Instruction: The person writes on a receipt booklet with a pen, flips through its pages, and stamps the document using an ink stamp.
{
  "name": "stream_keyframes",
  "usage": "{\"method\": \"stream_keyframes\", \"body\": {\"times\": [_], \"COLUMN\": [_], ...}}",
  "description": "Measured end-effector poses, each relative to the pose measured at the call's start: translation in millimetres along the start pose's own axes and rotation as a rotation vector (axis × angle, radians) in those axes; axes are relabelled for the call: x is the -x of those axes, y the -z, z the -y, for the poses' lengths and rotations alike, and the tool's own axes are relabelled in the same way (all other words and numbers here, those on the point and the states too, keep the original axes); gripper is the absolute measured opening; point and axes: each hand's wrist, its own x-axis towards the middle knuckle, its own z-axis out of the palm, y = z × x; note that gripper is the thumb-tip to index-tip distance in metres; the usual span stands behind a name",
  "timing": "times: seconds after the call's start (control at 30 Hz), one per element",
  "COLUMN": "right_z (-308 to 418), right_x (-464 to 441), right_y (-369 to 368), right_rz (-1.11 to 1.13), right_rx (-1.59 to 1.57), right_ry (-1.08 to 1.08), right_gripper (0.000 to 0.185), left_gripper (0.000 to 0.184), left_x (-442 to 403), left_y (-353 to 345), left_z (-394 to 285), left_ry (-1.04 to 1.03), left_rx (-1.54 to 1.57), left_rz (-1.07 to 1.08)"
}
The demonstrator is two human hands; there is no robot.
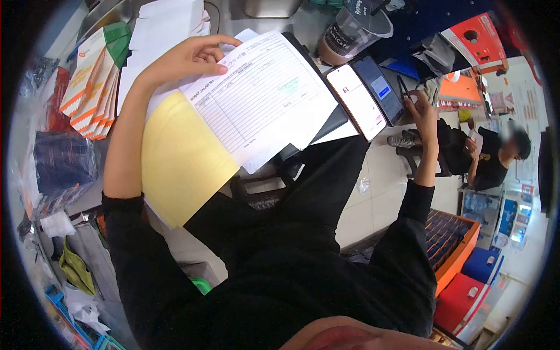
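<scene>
An invoice-style form book (268, 96) headed "SURAT JALAN" lies tilted in front of me, with ruled lines and some handwriting. Its yellow sheet (186, 157) hangs over the near-left side. My left hand (201, 58) rests on the top left of the white page, index finger and thumb stretched apart, the other fingers curled. At the right, my right hand (423, 111) grips a dark pen (403, 87), away from the paper. Between the book and that hand lie a phone with a bright white screen (356, 102) and a second phone showing a blue button (381, 90).
A large plastic drink cup (350, 35) stands behind the phones. Orange-and-white packets (93, 81) and white papers (166, 26) lie at the left. A seated person (490, 151) is at the far right, near an orange crate (452, 239) and a red box (461, 300).
</scene>
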Motion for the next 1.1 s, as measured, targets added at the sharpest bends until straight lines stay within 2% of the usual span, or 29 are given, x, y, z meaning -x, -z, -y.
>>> {"method": "stream_keyframes", "body": {"times": [0.17,0.2,0.27,0.3,0.33,0.37,0.43,0.5,0.57,0.63,0.7,0.77,0.83,0.97,1.0,1.1], "right_z": [36,52,84,101,118,149,193,225,264,291,304,318,332,288,284,279], "right_x": [12,16,21,23,21,20,5,-27,-72,-138,-207,-274,-336,-461,-469,-477], "right_y": [16,24,47,59,68,86,117,137,161,172,172,170,161,116,104,79], "right_rz": [-0.158,-0.205,-0.267,-0.276,-0.379,-0.387,-0.444,-0.474,-0.349,-0.342,-0.264,-0.015,0.212,0.424,0.505,0.825], "right_rx": [0.057,0.051,0.020,-0.003,-0.057,-0.077,-0.053,-0.069,0.047,0.276,0.320,0.471,0.650,0.969,0.984,0.843], "right_ry": [0.037,0.040,0.076,0.104,0.191,0.191,0.338,0.493,0.470,0.603,0.635,0.482,0.199,0.086,0.066,-0.092], "right_gripper": [0.021,0.020,0.018,0.017,0.014,0.013,0.010,0.010,0.017,0.025,0.023,0.023,0.023,0.023,0.024,0.026], "left_gripper": [0.048,0.045,0.040,0.038,0.036,0.034,0.033,0.032,0.033,0.035,0.033,0.030,0.025,0.029,0.040,0.045], "left_x": [13,23,54,58,62,52,53,50,46,41,41,44,46,58,59,58], "left_y": [30,49,81,86,90,90,86,83,81,74,74,76,78,83,81,83], "left_z": [10,22,42,32,22,0,-15,-7,-6,-15,-18,-16,-10,4,11,-22], "left_ry": [0.001,-0.089,-0.144,-0.121,-0.089,-0.056,0.076,-0.049,-0.114,-0.118,-0.089,-0.046,0.013,0.263,0.286,0.379], "left_rx": [0.178,0.006,-0.188,-0.109,-0.033,0.137,0.115,0.086,0.033,-0.042,-0.015,0.075,0.212,0.371,0.379,0.224], "left_rz": [0.097,0.156,0.101,0.214,0.326,0.659,0.756,0.760,0.777,0.809,0.782,0.745,0.688,0.536,0.559,0.605]}}
